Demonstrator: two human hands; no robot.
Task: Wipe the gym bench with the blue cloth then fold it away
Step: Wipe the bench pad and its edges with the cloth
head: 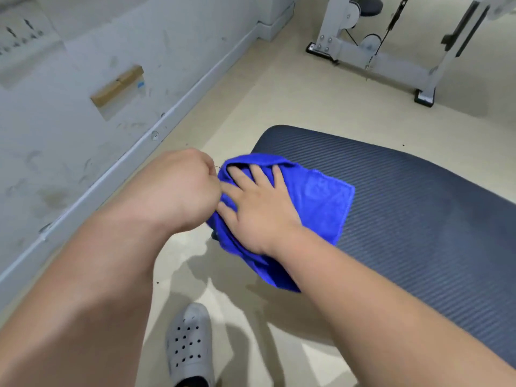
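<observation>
A: How far along is the job?

B: Hard to call. The blue cloth [321, 202] lies on the left end of the bench [405, 219], doubled over in places, with one part hanging off the bench's edge. It isn't neatly folded or put away, so that much is left. My guess is the wiping is ending or the folding is starting.

A: And the hands?

B: The right hand [259, 208] lies flat on the cloth, fingers spread, pressing it to the bench. The left hand [181, 191] is curled at the cloth's edge, just off the bench. Its fingers are hidden, so I can't tell whether it grips the cloth.

A: The bench itself?

B: Dark ribbed padding, no marks I can see. Below the bench there's a pale floor [279, 88] and a grey shoe [190, 344]. Left of the bench stands a scuffed wall [83, 135], and beyond its far side a grey machine frame [363, 51].
</observation>
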